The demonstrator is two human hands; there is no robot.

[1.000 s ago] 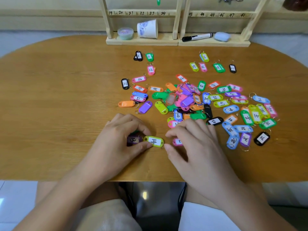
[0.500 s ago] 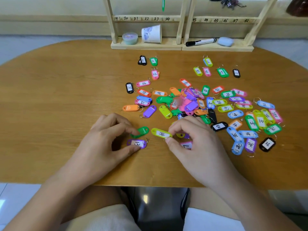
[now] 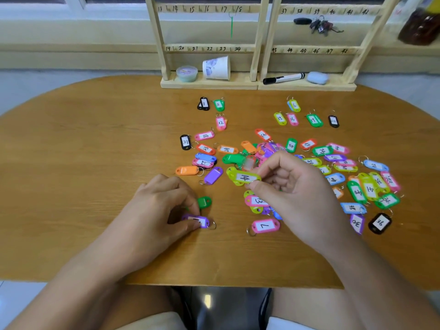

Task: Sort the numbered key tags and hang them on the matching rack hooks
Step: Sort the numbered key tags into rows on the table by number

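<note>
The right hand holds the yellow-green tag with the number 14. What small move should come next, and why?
Probably carry it up to the upper left row of the rack, under the label 14. The right hand pinches tag 14, lifted off the table, and nothing seems to hang at that spot.

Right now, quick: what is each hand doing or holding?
Left hand: pinches the purple tag.
Right hand: pinches the yellow-green tag marked 14.
</note>
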